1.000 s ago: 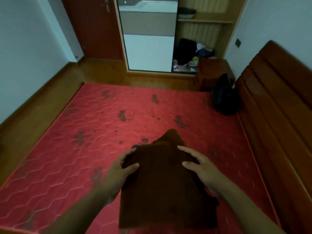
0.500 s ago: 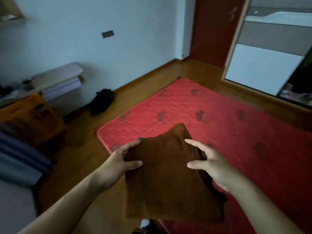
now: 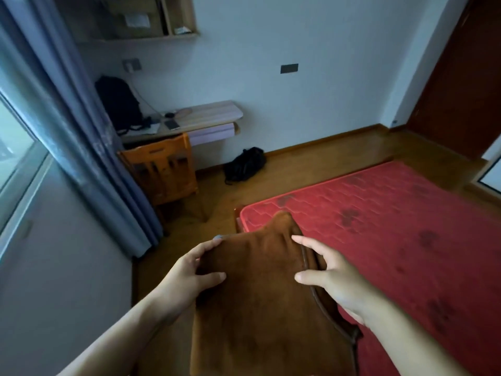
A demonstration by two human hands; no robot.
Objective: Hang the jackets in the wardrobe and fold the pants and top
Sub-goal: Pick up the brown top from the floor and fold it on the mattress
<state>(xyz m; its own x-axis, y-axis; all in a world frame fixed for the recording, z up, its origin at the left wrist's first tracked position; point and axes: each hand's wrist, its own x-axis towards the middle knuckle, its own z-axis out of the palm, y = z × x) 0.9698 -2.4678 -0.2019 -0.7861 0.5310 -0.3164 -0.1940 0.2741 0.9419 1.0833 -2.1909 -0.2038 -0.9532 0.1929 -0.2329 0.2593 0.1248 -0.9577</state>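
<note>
No readable text, label or number anywhere.

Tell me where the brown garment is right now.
Low centre in the head view, the brown garment is held between the left hand and right hand, over the floor by the corner of the red mattress.

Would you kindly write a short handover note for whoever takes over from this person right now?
Left hand: grips the folded brown garment at its left edge, thumb on top.
Right hand: holds its right edge.
Garment: held up by the near corner of the red mattress.
Done: this piece looks folded.
Left: set it down; nothing else of the job is in view.
</note>
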